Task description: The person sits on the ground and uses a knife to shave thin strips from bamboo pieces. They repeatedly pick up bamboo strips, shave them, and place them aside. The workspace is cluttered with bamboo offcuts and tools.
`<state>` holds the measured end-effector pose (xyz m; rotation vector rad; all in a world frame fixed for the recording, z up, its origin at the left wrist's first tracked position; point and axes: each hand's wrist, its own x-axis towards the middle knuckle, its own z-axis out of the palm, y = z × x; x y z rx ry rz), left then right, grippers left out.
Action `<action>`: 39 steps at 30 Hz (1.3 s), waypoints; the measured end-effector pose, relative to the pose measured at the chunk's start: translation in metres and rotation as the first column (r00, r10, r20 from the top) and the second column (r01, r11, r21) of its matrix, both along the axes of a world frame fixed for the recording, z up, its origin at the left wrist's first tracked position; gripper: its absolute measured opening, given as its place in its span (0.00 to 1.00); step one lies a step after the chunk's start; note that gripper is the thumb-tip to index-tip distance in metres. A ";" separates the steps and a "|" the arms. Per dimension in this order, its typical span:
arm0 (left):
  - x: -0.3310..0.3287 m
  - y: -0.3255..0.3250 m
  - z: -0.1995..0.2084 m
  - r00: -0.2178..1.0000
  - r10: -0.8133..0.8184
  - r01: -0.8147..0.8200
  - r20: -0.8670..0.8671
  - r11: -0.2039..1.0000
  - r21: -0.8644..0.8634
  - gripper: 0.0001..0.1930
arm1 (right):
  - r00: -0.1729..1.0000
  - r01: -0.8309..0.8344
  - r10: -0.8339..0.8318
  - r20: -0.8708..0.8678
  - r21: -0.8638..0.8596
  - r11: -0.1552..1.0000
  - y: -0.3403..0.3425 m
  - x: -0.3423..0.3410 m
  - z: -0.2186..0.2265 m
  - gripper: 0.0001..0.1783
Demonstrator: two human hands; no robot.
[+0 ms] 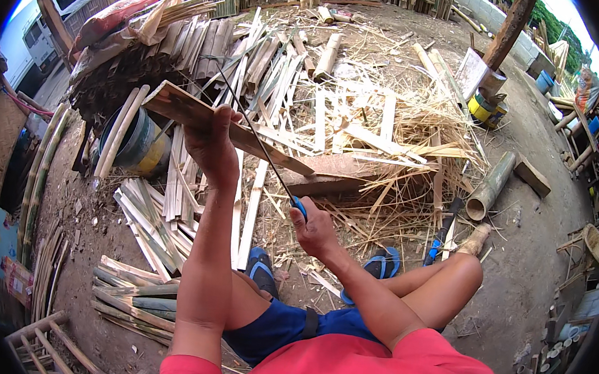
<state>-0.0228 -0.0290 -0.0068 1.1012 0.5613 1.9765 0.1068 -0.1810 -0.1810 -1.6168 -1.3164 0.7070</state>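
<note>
My left hand [212, 147] is raised and grips a wide split-bamboo slat [178, 105], pale with a brown-stained face, which slopes down toward the right. In my right hand [315, 232] is a tool with a blue handle [299, 207] and a long, thin, dark blade. The blade runs up and leftward, crossing the slat just right of my left hand. It appears nearly edge-on, so its kind is unclear, and whether it touches the slat I cannot tell. Beyond the slat's right end lies a thick wooden block [336, 174].
Bamboo strips [136, 301] lie in piles at my left, with a bucket [139, 148] behind them. Shavings [419, 126] cover the ground ahead. A dark tool with blue parts [441, 231] lies near my right foot. A bamboo tube [490, 186] and yellow container [484, 110] stand farther right.
</note>
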 end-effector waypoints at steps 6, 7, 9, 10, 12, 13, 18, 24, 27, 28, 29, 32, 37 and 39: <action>0.002 0.022 -0.026 0.999 -0.052 0.052 0.015 0.999 -0.017 0.18 | 0.911 0.399 -0.251 0.329 -0.542 0.740 -0.001 0.063 -0.105 0.35; 0.004 0.028 -0.038 0.998 -0.070 0.070 0.005 0.997 0.040 0.18 | 0.935 0.344 -0.244 0.257 -0.488 0.802 -0.001 0.075 -0.125 0.35; 0.017 0.037 -0.073 0.992 -0.109 0.101 -0.066 0.987 -0.123 0.15 | 0.957 0.288 -0.221 0.188 -0.517 0.806 -0.005 0.090 -0.158 0.35; 0.022 0.038 -0.093 0.975 -0.161 0.119 -0.153 0.961 -0.251 0.13 | 0.970 0.234 -0.234 0.068 -0.523 0.819 -0.010 0.090 -0.172 0.35; 0.033 0.033 -0.127 0.885 -0.282 0.062 -0.370 0.860 -0.506 0.11 | 0.952 0.163 -0.279 -0.128 -0.562 0.811 -0.019 0.082 -0.195 0.35; 0.034 0.037 -0.134 0.774 -0.239 -0.129 -0.587 0.847 -0.516 0.12 | 0.952 0.165 -0.275 -0.133 -0.533 0.830 -0.024 0.078 -0.202 0.33; -0.013 0.077 -0.080 0.829 -0.030 -0.076 -0.559 0.983 -0.166 0.14 | 0.966 0.173 -0.240 -0.094 -0.454 0.874 -0.034 0.077 -0.211 0.30; -0.122 0.027 -0.103 0.917 -0.164 -0.047 -0.363 0.861 -0.506 0.24 | 0.999 0.036 -0.014 0.048 -0.503 0.863 -0.012 0.063 -0.146 0.34; -0.176 -0.020 -0.172 0.834 0.009 -0.381 -0.551 0.732 -0.565 0.22 | 0.974 -0.084 0.173 0.147 -0.474 0.876 0.007 0.026 -0.101 0.32; -0.194 -0.034 -0.192 0.831 -0.001 -0.411 -0.557 0.674 -0.614 0.22 | 0.950 -0.150 0.256 0.177 -0.461 0.875 0.014 0.014 -0.087 0.31; -0.211 -0.048 -0.210 0.825 0.004 -0.453 -0.566 0.605 -0.655 0.23 | 0.924 -0.198 0.329 0.197 -0.490 0.849 0.021 0.002 -0.076 0.30; -0.254 -0.085 -0.254 0.827 0.135 -0.555 -0.546 0.349 -0.755 0.24 | 0.823 -0.353 0.524 0.220 -0.525 0.775 0.043 -0.034 -0.054 0.28; -0.326 -0.149 -0.311 0.688 0.257 -0.708 -0.679 0.033 -0.705 0.28 | 0.697 -0.581 0.712 0.089 -0.513 0.632 0.070 -0.082 -0.046 0.25; -0.359 -0.167 -0.321 0.694 0.251 -0.685 -0.675 -0.061 -0.726 0.28 | 0.690 -0.608 0.723 0.043 -0.508 0.610 0.075 -0.096 -0.048 0.26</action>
